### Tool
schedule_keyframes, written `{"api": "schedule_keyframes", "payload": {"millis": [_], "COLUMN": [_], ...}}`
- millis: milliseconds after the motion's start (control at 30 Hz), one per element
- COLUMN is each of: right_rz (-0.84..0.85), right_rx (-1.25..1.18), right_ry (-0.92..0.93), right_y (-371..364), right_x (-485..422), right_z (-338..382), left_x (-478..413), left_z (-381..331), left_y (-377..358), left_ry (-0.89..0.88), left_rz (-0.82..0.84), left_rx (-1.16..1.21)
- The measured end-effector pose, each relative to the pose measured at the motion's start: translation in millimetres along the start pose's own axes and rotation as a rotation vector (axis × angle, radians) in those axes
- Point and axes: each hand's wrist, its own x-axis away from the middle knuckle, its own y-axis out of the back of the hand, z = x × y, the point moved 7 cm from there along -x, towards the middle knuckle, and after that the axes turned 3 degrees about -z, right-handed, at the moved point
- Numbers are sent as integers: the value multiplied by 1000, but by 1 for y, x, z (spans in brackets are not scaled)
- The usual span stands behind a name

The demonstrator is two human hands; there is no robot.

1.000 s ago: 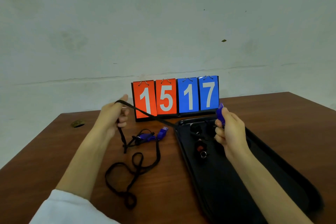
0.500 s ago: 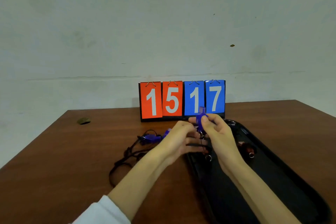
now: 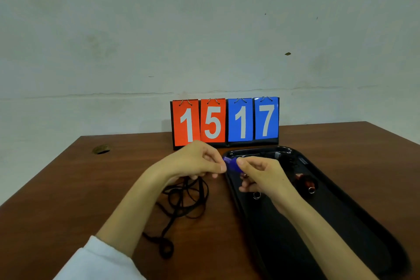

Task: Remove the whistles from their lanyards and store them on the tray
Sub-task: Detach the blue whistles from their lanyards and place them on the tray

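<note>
A blue whistle (image 3: pixel 231 164) is pinched between the fingertips of my left hand (image 3: pixel 197 161) and my right hand (image 3: pixel 261 174), just over the near-left rim of the black tray (image 3: pixel 354 216). Black lanyards (image 3: pixel 185 198) lie tangled on the wooden table under my left hand; whether one is still tied to the blue whistle is hidden by my fingers. In the tray lie a dark red whistle (image 3: pixel 305 183) with a metal ring and another metal ring (image 3: pixel 256 195) beside my right wrist. The second blue whistle seen earlier is hidden behind my left hand.
A flip scoreboard (image 3: pixel 225 120) reading 15 and 17 stands at the back of the table, just behind the tray. A round cable hole (image 3: pixel 101 149) sits near the far-left table edge. A pale wall rises behind the table.
My left hand came in from the left to meet my right hand at the blue whistle. Both hands then lowered toward the tray's left rim, and the stretched lanyard went slack onto the table.
</note>
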Motion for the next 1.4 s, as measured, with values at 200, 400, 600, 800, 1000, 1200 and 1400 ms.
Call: {"api": "schedule_keyframes", "payload": {"millis": [200,400,600,800,1000,1200,1400], "right_rz": [146,353,223,-35,-225,164,303], "right_rx": [135,32,-250,-357,191,98,-36], "right_ry": [-33,62,66,10,100,53,19], "right_y": [-11,-28,-16,4,15,-14,-24], "right_x": [7,20,12,3,3,6,13], "right_z": [2,17,21,8,4,4,11], "left_x": [7,4,3,-3,3,11,19], "left_z": [-23,-19,-9,-9,-16,-33,-40], "left_y": [12,8,-8,-23,-41,-10,6], "left_ry": [-247,-255,-102,-109,-144,-246,-275], "left_rz": [-42,-15,42,37,173,33,38], "left_rx": [-124,-92,228,165,-152,-212,-132]}}
